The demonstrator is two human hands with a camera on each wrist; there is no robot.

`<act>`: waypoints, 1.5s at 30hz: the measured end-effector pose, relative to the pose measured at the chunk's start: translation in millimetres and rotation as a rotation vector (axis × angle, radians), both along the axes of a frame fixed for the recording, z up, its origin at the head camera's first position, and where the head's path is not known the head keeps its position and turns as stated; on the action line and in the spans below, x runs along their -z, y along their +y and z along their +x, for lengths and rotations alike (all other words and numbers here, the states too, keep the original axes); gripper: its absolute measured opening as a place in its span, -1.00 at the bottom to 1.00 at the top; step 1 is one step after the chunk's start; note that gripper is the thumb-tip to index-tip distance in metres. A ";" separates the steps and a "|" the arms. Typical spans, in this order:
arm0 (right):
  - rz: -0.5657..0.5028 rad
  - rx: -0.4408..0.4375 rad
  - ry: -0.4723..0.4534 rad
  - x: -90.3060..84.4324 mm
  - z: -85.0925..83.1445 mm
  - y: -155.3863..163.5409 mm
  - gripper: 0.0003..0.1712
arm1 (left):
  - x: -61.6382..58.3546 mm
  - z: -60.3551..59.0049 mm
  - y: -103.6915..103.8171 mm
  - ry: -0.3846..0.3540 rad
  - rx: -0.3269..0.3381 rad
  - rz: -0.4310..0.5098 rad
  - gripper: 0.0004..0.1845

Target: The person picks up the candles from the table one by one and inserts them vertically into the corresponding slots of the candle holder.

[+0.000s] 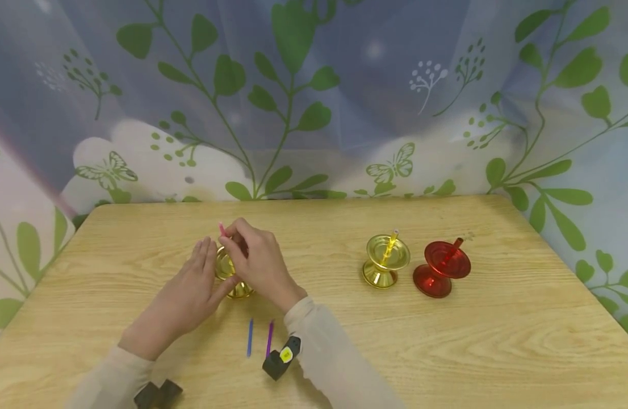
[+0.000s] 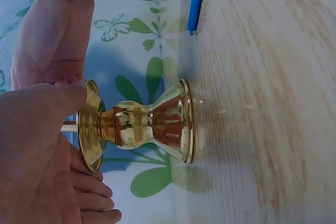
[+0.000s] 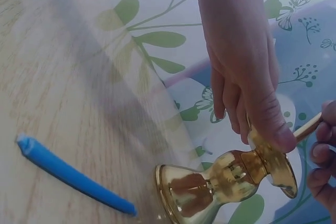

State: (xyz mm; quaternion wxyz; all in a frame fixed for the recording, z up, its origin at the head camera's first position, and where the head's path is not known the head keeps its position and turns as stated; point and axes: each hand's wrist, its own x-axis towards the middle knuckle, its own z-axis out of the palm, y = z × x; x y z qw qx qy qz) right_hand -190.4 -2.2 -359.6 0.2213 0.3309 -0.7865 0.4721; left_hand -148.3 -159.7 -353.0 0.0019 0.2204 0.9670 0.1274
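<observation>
A gold candle holder (image 1: 235, 286) stands on the wooden table (image 1: 447, 352) between both hands. My left hand (image 1: 191, 289) steadies it, with the thumb (image 2: 63, 100) on the dish rim and the fingers (image 3: 227, 95) nearly straight behind it. My right hand (image 1: 260, 264) reaches over the holder (image 2: 139, 127) and pinches a thin pink candle (image 1: 222, 229) at its top. In the right wrist view the holder (image 3: 220, 184) shows sideways, and the candle (image 3: 308, 126) runs from the dish to my right fingertips (image 3: 321, 156).
A blue candle (image 1: 250, 337) and a purple candle (image 1: 269, 339) lie loose near my right forearm. To the right stand a gold holder with a yellow candle (image 1: 386, 258) and a red holder with a red candle (image 1: 442, 267). A leaf-print curtain (image 1: 314, 96) hangs behind the table.
</observation>
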 end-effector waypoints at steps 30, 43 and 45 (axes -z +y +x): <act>0.094 0.014 -0.081 -1.4 2.5 0.5 -0.90 | 0.9 -0.6 0.1 -0.008 -0.001 -0.006 -0.11; 0.092 -0.007 -0.083 1.3 1.3 4.0 -0.86 | 0.3 -0.8 1.0 -0.007 -0.004 -0.007 -0.10; 0.106 -0.003 -0.089 2.7 1.0 4.9 -0.83 | 0.7 -0.4 0.5 -0.013 -0.012 -0.011 -0.10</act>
